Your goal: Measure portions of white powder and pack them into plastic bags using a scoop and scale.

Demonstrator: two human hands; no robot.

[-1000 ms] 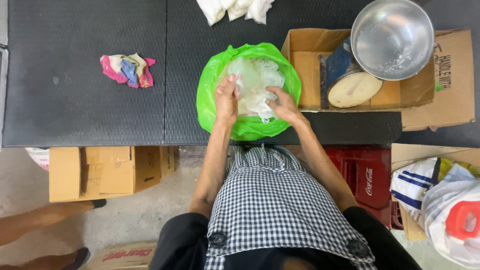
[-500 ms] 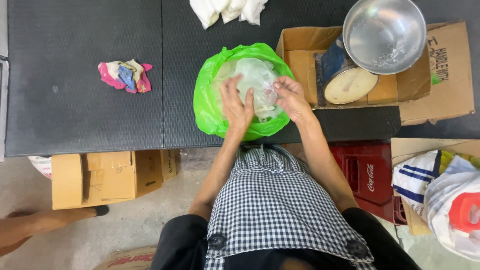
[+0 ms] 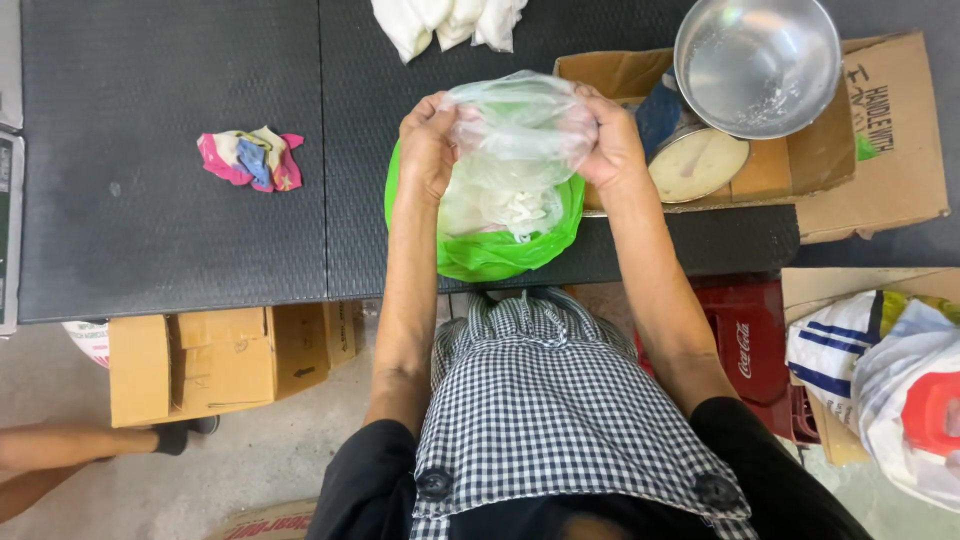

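Clear plastic bag (image 3: 512, 150) of white pieces; above green bag (image 3: 500, 250)

Both forearms stretched forward, left hand (image 3: 428, 145) and right hand (image 3: 610, 140) raised (fingers pinched closed)

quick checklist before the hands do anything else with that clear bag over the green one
1. Left hand grips the clear plastic bag: ok.
2. Right hand grips its other side: ok.
3. Bag mouth open: cannot tell.
4. Bag is over the green bag: ok.
5. White contents inside, none spilled on the black table: ok.
6. Metal bowl clear of the hands: ok.
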